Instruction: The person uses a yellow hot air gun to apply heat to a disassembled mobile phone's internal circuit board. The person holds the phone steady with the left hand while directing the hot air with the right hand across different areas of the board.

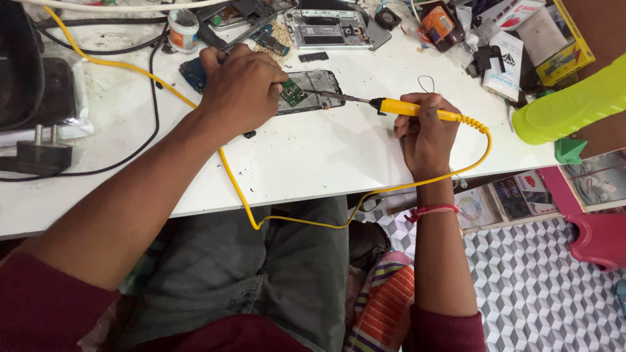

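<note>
The left hand (242,88) is curled down over the near end of an opened phone frame (319,88), fingers closed and pinning a small green circuit board (293,92) against it, while the right hand (425,133) is wrapped shut round the yellow handle of a soldering iron (407,109), held much like a pen. The iron's dark metal tip reaches left to the edge of the green board, touching it or just short; from here I cannot tell which. Its yellow cord (274,218) loops off the handle's back end, drops below the table edge across the lap and climbs back over the white table (313,156) toward the far left corner.

The board looks light, thin, stiff and easily cracked or scorched, so I'd judge it best held by its edges. The iron is light too, safe only on the yellow grip, well back from the metal shaft. The trailing cord could tug at the hand.

Another stripped phone chassis (326,29) and a small white jar (183,29) sit further back
</note>
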